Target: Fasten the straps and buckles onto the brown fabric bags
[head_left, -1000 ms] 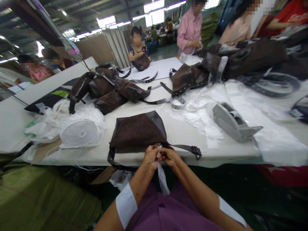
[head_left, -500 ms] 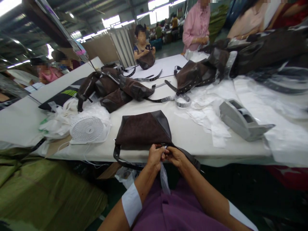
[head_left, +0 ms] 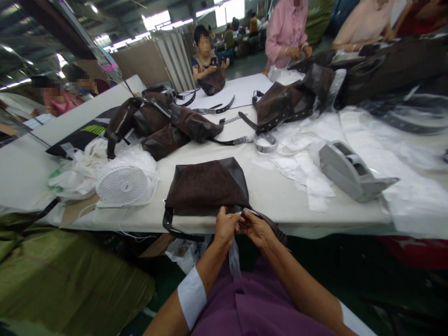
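A dark brown suede handbag (head_left: 206,186) with black leather corners lies on the table close to me. Its black strap (head_left: 175,229) droops over the front edge on the left, and more of the strap shows behind my right wrist. My left hand (head_left: 226,228) is closed in a pinch at the bag's lower right corner. Fingertip to fingertip with it, my right hand (head_left: 257,227) pinches at the strap's end. A strip of clear plastic wrap (head_left: 234,259) dangles beneath my left hand. The small part between my fingertips is mostly hidden.
A white fan (head_left: 122,185) stands left, a grey tape dispenser (head_left: 350,172) right among white sheets (head_left: 301,158). More brown bags (head_left: 168,126) lie farther back. A green sack (head_left: 70,275) fills the lower left. Several co-workers stand or sit around the table.
Both hands stay at the bag's corner, with small shifts of the fingers. The view has tilted slightly. Across the table, a co-worker's hand has lifted away from a bag.
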The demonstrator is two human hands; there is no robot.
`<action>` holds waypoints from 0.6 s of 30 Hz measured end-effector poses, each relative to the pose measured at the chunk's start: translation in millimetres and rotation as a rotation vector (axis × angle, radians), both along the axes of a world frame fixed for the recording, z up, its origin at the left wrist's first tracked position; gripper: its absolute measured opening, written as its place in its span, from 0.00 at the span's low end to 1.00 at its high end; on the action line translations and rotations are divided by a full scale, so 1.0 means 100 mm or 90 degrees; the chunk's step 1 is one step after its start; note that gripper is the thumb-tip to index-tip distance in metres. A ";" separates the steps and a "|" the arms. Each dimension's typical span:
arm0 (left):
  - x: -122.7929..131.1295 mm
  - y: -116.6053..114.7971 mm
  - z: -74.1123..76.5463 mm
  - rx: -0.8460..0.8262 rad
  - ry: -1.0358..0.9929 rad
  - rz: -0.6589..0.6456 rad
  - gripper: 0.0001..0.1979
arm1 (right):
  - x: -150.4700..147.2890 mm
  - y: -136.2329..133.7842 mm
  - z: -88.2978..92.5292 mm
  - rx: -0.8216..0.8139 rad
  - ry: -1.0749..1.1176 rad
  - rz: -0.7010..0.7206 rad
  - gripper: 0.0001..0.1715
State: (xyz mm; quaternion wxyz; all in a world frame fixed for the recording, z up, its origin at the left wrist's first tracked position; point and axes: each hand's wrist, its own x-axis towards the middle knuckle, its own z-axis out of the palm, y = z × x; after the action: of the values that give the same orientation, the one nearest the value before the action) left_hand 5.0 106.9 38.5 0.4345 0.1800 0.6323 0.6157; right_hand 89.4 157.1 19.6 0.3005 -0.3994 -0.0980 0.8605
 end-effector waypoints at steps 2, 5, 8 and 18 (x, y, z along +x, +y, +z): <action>0.02 -0.01 -0.01 -0.004 0.016 0.006 0.20 | 0.00 0.01 -0.02 0.009 0.029 0.035 0.07; 0.04 -0.03 -0.01 -0.007 0.007 0.011 0.21 | -0.01 0.04 -0.04 0.031 0.103 0.116 0.05; 0.04 -0.04 0.01 0.017 -0.050 0.006 0.19 | -0.04 0.05 -0.03 0.005 0.154 0.169 0.05; 0.05 -0.22 0.41 0.052 -0.245 -0.032 0.24 | -0.24 -0.05 -0.09 -0.070 0.256 0.161 0.09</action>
State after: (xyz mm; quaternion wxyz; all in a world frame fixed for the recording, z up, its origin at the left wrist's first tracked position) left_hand 9.7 85.0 79.6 0.5549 0.0926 0.5072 0.6528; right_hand 65.5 151.9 10.7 0.1815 -0.2200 -0.0386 0.9577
